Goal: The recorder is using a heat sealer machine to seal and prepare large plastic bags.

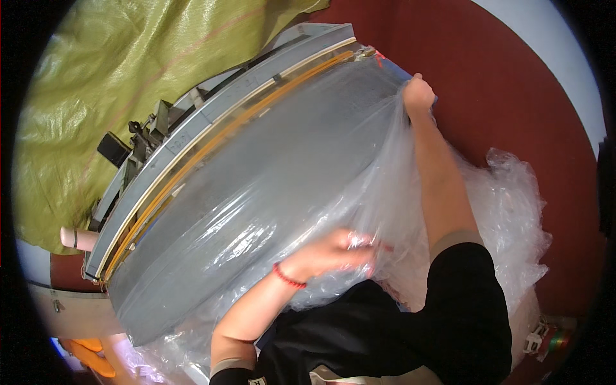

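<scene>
A clear plastic sheet lies over a long grey tabletop and gathers in folds toward me. At the far right corner of the table, my right hand is closed in a fist on the sheet, pulling it into taut creases. My left hand, with a red beaded bracelet at the wrist, is low over the bunched plastic near my body. Its fingers are smeared by motion, so whether they grip the plastic does not show.
Along the table's far side runs a metal rail beside a yellow-orange strip. Dark mechanical parts and a pink cylinder stand beyond it. Yellow-green woven sheeting hangs behind. More crumpled plastic spreads over the reddish-brown floor.
</scene>
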Available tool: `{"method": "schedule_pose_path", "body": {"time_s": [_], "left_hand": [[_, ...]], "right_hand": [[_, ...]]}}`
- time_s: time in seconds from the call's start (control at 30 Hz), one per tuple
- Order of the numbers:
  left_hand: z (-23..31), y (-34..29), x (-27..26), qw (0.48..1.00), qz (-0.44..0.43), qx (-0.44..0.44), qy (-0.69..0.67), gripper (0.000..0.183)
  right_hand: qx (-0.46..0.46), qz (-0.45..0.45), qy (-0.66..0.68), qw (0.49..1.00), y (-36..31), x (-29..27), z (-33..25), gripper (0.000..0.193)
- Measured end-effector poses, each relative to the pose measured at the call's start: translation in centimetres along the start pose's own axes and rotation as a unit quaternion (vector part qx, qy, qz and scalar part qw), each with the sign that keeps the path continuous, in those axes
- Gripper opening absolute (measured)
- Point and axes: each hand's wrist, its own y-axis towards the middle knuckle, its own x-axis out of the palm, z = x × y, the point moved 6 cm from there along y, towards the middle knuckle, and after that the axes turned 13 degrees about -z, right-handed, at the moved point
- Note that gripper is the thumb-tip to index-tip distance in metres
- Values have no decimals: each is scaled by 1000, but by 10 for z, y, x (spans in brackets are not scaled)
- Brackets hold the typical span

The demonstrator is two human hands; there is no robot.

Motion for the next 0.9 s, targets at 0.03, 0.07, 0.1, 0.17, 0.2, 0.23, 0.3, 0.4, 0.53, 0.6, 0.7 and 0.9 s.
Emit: {"method": "schedule_pose_path", "body": {"time_s": [0.03,0.07,0.1,0.17,0.2,0.23,0.3,0.4,0.53,0.6,0.7,0.9], "left_hand": [[16,-16,19,995,-47,39,76,34],[36,-36,34,988,-69,122,59,29],[57,-59,48,964,-74,211,143,27],[50,-138,73,932,159,327,17,39],[-19,-229,142,935,157,319,11,39],[-17,-269,155,894,264,357,64,38],[-6,-330,157,784,442,408,154,35],[7,-411,172,544,663,435,275,32],[-8,-532,268,139,823,384,394,27],[-26,-615,305,221,821,462,255,31],[4,-671,353,295,820,417,258,23],[101,-401,213,455,689,-35,563,34]], "right_hand": [[-4,-2,2,1000,-1,-1,0,20],[2,1,-12,1000,-2,-4,2,20],[4,2,-23,1000,-3,-7,2,21],[6,-13,-22,1000,-6,-8,-6,24],[34,-25,-21,999,-1,-8,24,25],[17,-34,-20,999,-3,-8,6,26],[29,-54,-11,998,-6,-12,-3,28],[17,-46,-3,999,-12,-9,-6,33],[24,-49,-31,998,-5,-10,4,33],[2,-45,-29,999,-4,-4,2,33],[-8,-54,-9,998,-3,2,-3,33],[20,-44,-51,998,-4,-7,16,33]]}}
